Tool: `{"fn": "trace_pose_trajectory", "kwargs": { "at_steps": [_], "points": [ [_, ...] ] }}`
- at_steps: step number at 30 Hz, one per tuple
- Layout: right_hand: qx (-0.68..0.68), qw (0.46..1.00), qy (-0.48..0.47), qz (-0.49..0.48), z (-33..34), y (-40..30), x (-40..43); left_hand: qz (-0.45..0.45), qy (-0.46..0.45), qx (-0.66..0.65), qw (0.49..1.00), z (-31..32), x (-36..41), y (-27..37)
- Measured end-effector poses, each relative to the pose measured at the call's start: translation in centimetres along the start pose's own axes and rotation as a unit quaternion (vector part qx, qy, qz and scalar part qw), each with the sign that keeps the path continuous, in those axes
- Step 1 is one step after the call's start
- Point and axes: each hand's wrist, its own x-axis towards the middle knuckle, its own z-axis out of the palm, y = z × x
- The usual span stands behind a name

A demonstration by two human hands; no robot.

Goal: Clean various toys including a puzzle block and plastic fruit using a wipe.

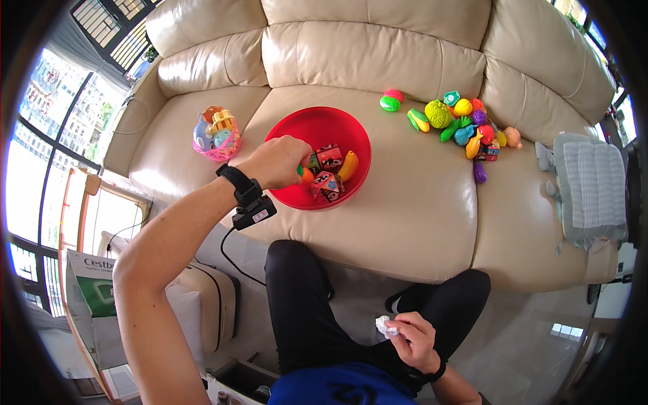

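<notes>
My left hand (pixel 281 161) reaches over the left rim of a red plastic bowl (pixel 357 134) on the sofa, its fingers closed around a small orange toy with a green top (pixel 306 175). Inside the bowl lie a yellow toy banana (pixel 349 166), a patterned cube (pixel 329 156) and a patterned, many-sided block (pixel 327 186). My right hand (pixel 414 340) is above my right thigh and pinches a crumpled white tissue (pixel 386 327) between thumb and fingers.
On the beige leather sofa (pixel 405 217), a pink basket (pixel 217 151) of toys stands left of the bowl. Several colourful toy fruits and vegetables (pixel 463 132) lie at the right, near a folded grey-and-white cloth item (pixel 593 187). A cable (pixel 228 253) hangs from my left wrist device.
</notes>
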Motion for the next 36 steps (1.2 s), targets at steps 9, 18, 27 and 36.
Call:
{"fn": "trace_pose_trajectory", "kwargs": {
  "at_steps": [9,18,27,36],
  "points": [
    [0.007,1.0,0.004,0.007,-0.4,0.5,0.3,-0.022,-0.08,0.102,0.991,1.7,1.0,-0.7],
    [-0.011,1.0,0.006,-0.013,-1.4,0.2,0.1,-0.026,-0.108,0.145,0.983,2.9,1.1,-1.2],
    [-0.178,0.983,0.037,-0.028,-13.3,-1.1,2.9,-0.031,0.036,0.009,0.999,-2.1,-3.0,1.3],
    [-0.177,0.96,0.078,0.202,-25.1,16.5,15.4,0.028,-0.008,-0.368,0.929,0.8,-14.2,13.0]
  ]
}}
